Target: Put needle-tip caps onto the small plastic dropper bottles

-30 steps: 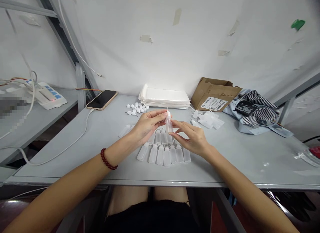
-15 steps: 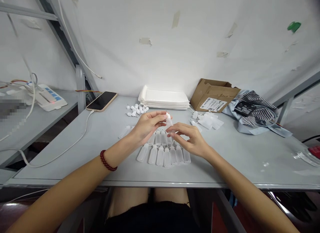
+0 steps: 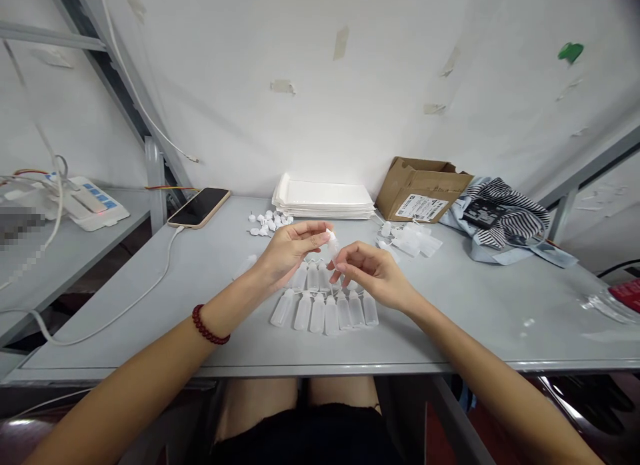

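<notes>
Small bottle (image 3: 333,246), translucent plastic, white top, held tilted above the bottle rows; left hand (image 3: 295,252) pinches its top, thumb against fingers. Right hand (image 3: 370,272) curled, fingertips nearly closed at its lower end; grip there unclear. Frosted, flat-based bottles (image 3: 331,315) fanned below both hands. White caps (image 3: 270,222), rounded, heaped behind left hand; paper stack (image 3: 325,200) and cardboard box (image 3: 423,188) along wall. Bare smooth grey tabletop (image 3: 300,350) between bottles and front edge

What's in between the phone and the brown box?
Between the phone and the brown box, there's a pile of little white caps and a stack of flat white things. The head view shows it.
</notes>
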Motion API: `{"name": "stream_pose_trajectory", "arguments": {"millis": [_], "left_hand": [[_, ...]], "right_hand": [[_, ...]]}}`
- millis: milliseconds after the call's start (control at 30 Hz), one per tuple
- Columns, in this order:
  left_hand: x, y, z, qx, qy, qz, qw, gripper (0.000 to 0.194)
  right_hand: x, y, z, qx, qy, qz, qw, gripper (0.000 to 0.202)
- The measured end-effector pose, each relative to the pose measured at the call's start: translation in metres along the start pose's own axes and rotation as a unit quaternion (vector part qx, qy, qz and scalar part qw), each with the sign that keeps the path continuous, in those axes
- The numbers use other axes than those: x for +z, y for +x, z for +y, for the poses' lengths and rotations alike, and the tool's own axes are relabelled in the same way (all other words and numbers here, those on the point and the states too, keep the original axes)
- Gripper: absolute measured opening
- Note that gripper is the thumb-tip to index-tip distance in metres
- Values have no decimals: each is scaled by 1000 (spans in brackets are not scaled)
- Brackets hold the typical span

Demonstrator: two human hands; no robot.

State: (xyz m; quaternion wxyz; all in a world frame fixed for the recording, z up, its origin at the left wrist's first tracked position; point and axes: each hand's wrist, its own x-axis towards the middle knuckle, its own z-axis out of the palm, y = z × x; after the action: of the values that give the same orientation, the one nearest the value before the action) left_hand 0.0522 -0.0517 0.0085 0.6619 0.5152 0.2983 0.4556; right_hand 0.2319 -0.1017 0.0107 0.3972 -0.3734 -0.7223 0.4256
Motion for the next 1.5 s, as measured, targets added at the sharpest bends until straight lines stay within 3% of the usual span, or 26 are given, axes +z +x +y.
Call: {"name": "stream_pose_trajectory", "arguments": {"millis": [133,400,667,767,900,967,1067,1200,1333,1500], "left_hand": [[0,-2,4,-1,-2,-28,1000,27],[5,-4,0,16,51,-64,997,14],[0,-6,10,11,126,-199,972,28],[1,-6,9,52,186,-162,968,30],[5,-6,3,147,290,-7,946,23],[9,-7,0,174,336,30,925,22],[15,-10,-3,190,382,41,903,29],[17,-12,-1,187,419,45,887,35],[12,-10,3,159,432,13,888,34],[4,-8,10,151,440,-30,885,33]], "right_hand": [[-1,1,-1,31,59,-7,998,20],[1,0,3,53,77,28,995,22],[-6,0,-1,69,117,-85,987,34],[-5,1,-2,57,79,-62,993,34],[-2,2,7,12,-30,53,998,33],[-1,2,14,-18,-99,108,989,32],[-1,3,22,-52,-183,145,971,29],[-1,2,26,-72,-233,149,958,23],[-3,1,21,-70,-222,143,962,9],[-8,0,10,-35,-169,118,978,18]]}}
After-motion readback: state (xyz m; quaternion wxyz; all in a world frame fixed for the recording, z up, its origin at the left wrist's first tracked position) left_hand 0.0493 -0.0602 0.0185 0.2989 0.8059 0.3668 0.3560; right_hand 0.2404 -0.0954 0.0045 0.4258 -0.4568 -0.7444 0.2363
